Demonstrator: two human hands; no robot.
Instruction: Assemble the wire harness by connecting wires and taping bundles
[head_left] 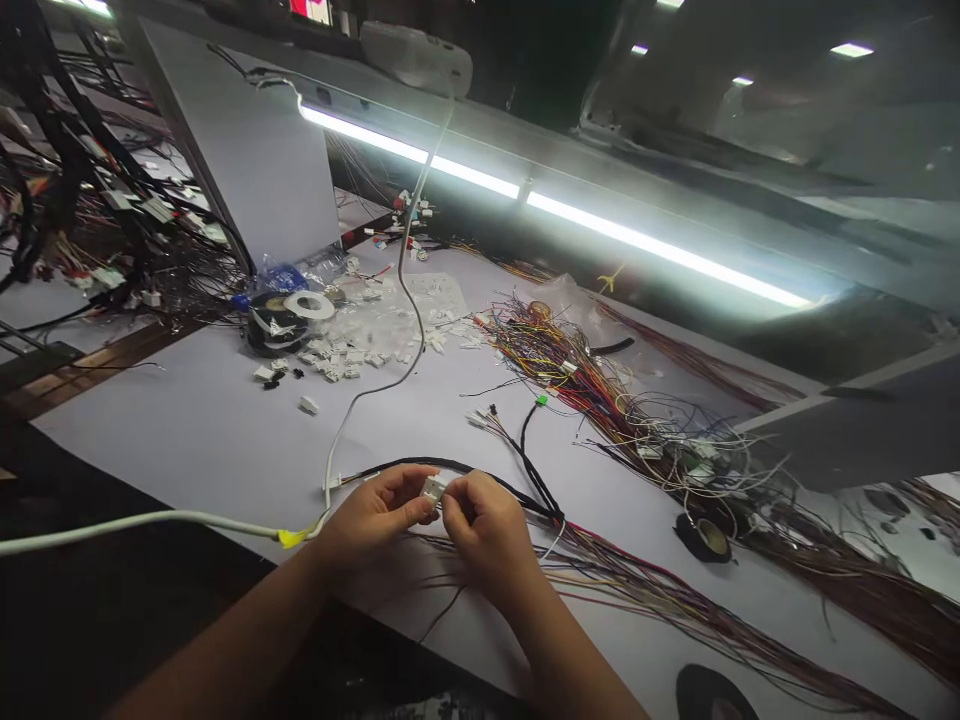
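Observation:
Between the fingers of my left hand [382, 510] is a small white connector housing [435, 488], gripped by thumb and forefinger. My right hand [484, 520] is pinched closed at the connector's right side; whatever is in its fingertips, perhaps a thin wire end, is too small to make out. Just beyond both hands runs a black-sleeved wire harness [529, 470] with branches ending in small plugs. Its loose coloured wires [637, 575] trail off to the right and partly pass under my right forearm.
White connectors [345, 358] lie piled at the back left near tape rolls [309, 305]. A tangle of coloured wires [562, 365] covers the back right. A white cable [405, 280] hangs down across the table to the left. A black tape roll [705, 535] sits at right.

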